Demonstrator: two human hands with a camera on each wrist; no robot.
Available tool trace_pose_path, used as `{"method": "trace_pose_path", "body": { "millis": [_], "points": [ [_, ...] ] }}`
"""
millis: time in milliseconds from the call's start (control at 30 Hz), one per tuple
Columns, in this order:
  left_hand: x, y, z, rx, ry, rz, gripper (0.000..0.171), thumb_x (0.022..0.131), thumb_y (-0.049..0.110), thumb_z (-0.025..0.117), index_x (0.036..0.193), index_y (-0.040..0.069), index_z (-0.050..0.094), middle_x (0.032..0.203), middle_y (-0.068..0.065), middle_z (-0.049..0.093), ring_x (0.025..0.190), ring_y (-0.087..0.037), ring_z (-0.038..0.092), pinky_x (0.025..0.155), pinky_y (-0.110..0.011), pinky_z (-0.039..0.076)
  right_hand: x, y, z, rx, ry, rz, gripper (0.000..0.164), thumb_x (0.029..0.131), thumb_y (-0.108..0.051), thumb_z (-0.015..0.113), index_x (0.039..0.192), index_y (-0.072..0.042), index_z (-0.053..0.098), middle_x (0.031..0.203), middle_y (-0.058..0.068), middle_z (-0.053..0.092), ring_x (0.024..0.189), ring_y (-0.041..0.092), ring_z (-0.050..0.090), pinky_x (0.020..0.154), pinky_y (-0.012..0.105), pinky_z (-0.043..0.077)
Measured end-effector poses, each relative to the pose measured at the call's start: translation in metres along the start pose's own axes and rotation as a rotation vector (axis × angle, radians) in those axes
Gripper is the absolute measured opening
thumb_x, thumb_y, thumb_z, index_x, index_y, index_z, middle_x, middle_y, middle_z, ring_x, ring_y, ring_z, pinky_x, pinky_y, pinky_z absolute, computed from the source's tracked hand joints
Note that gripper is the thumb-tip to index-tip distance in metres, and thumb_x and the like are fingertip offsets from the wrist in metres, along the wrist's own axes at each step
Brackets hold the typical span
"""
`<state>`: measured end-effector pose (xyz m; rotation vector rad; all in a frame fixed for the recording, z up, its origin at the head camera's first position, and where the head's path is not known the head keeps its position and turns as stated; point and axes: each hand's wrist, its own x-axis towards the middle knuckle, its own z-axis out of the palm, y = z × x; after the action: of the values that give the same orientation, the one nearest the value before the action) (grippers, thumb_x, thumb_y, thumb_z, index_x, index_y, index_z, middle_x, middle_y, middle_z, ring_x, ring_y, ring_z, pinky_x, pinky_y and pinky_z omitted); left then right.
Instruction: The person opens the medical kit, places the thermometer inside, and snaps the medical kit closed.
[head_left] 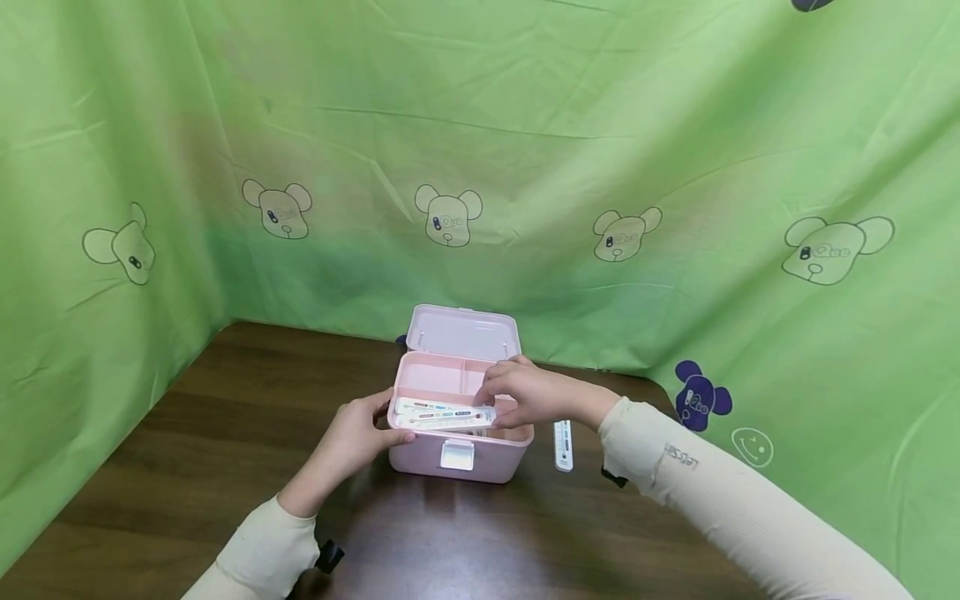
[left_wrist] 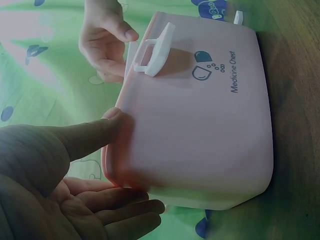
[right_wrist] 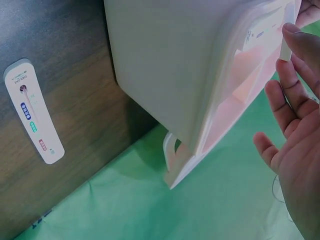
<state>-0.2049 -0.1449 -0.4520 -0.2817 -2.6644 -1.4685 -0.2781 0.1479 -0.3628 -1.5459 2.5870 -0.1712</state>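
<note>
A pink medicine chest [head_left: 459,454] stands on the table with its lid [head_left: 465,332] raised at the back. My left hand [head_left: 358,433] holds its front left corner, thumb on the front rim and fingers along the side; the left wrist view shows this hand [left_wrist: 65,175] close up. Over the chest's right half, my right hand [head_left: 528,393] pinches the right end of a white thermometer [head_left: 450,418]. Another thermometer [head_left: 420,406] lies behind it inside the chest. In the right wrist view, thumb and fingers of the right hand [right_wrist: 300,95] meet at the thermometer's end [right_wrist: 285,52].
A separate thermometer [head_left: 563,446] lies face up on the brown table [head_left: 247,442], right of the chest. The chest has a white front latch [head_left: 457,455] and inner compartments divided by a partition [head_left: 463,377]. A green patterned curtain [head_left: 525,125] hangs behind the table.
</note>
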Motion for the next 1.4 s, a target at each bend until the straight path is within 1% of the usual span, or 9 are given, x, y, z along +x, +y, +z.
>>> {"method": "trace_pose_path", "body": {
  "millis": [167,300,500,733,833,1000,1233,1300,1400],
  "points": [
    [0.0,-0.001,0.0,0.014,0.0,-0.005,0.072,0.078,0.024,0.091,0.142,0.006,0.062,0.123,-0.013,0.073,0.117,-0.029,0.068,0.093,-0.047,0.056,0.003,0.0,0.004,0.034,-0.011,0.019,0.032,0.086,-0.028,0.083,0.115,-0.018,0.075,0.097,-0.011,0.064,0.103,0.009,0.055,0.099,0.042,0.035],
    [-0.001,-0.001,0.0,0.015,-0.002,-0.007,0.072,0.078,0.023,0.091,0.142,0.006,0.061,0.125,-0.013,0.072,0.118,-0.03,0.067,0.094,-0.047,0.056,0.004,0.001,0.007,0.039,-0.011,0.037,0.034,0.084,-0.028,0.084,0.116,-0.019,0.075,0.1,-0.011,0.065,0.105,0.009,0.055,0.095,0.039,0.034],
    [-0.001,-0.001,0.0,0.012,-0.001,-0.013,0.069,0.078,0.022,0.091,0.14,0.006,0.063,0.123,-0.013,0.073,0.117,-0.03,0.068,0.093,-0.046,0.056,0.004,0.001,0.012,0.05,-0.004,0.035,0.036,0.083,-0.027,0.086,0.116,-0.019,0.074,0.1,-0.011,0.065,0.103,0.01,0.055,0.091,0.036,0.033],
    [0.0,-0.002,0.0,0.014,0.003,0.001,0.07,0.078,0.023,0.091,0.14,0.007,0.063,0.122,-0.011,0.074,0.117,-0.028,0.068,0.093,-0.045,0.056,0.006,0.0,0.017,0.061,-0.003,0.027,0.035,0.082,-0.023,0.085,0.116,-0.02,0.074,0.101,-0.014,0.067,0.106,0.011,0.056,0.096,0.039,0.035],
    [0.0,-0.002,0.0,0.017,0.004,0.005,0.07,0.078,0.023,0.091,0.14,0.007,0.063,0.121,-0.01,0.074,0.116,-0.027,0.068,0.092,-0.045,0.056,0.007,0.0,0.019,0.07,-0.008,0.023,0.035,0.083,-0.022,0.084,0.116,-0.021,0.074,0.098,-0.015,0.067,0.103,0.012,0.057,0.097,0.04,0.034],
    [0.0,-0.003,0.0,0.009,0.005,0.016,0.068,0.078,0.023,0.091,0.139,0.008,0.064,0.119,-0.009,0.075,0.115,-0.026,0.069,0.092,-0.046,0.056,0.007,-0.001,0.021,0.086,-0.002,-0.005,0.032,0.083,-0.018,0.083,0.114,-0.018,0.075,0.096,-0.012,0.069,0.099,0.014,0.06,0.101,0.042,0.035],
    [0.0,-0.004,0.001,-0.002,0.003,0.018,0.066,0.079,0.023,0.09,0.138,0.009,0.065,0.118,-0.008,0.075,0.117,-0.027,0.068,0.095,-0.048,0.055,0.006,-0.001,0.024,0.062,-0.006,0.028,0.032,0.083,-0.018,0.081,0.115,-0.02,0.076,0.1,-0.014,0.07,0.102,0.008,0.058,0.104,0.046,0.031],
    [0.0,-0.003,0.001,0.0,0.004,0.013,0.067,0.079,0.023,0.09,0.139,0.009,0.064,0.119,-0.008,0.075,0.118,-0.027,0.068,0.095,-0.048,0.055,0.005,-0.001,0.023,0.054,-0.009,0.032,0.033,0.083,-0.018,0.082,0.116,-0.021,0.076,0.102,-0.014,0.071,0.104,0.009,0.058,0.105,0.048,0.032],
    [0.0,-0.002,0.001,0.006,0.005,0.005,0.069,0.079,0.023,0.09,0.14,0.009,0.063,0.121,-0.009,0.074,0.118,-0.027,0.068,0.095,-0.048,0.055,0.004,0.003,0.021,0.059,-0.005,0.061,0.034,0.084,-0.019,0.082,0.118,-0.021,0.076,0.104,-0.013,0.071,0.107,0.01,0.057,0.103,0.048,0.033]
  ]
}}
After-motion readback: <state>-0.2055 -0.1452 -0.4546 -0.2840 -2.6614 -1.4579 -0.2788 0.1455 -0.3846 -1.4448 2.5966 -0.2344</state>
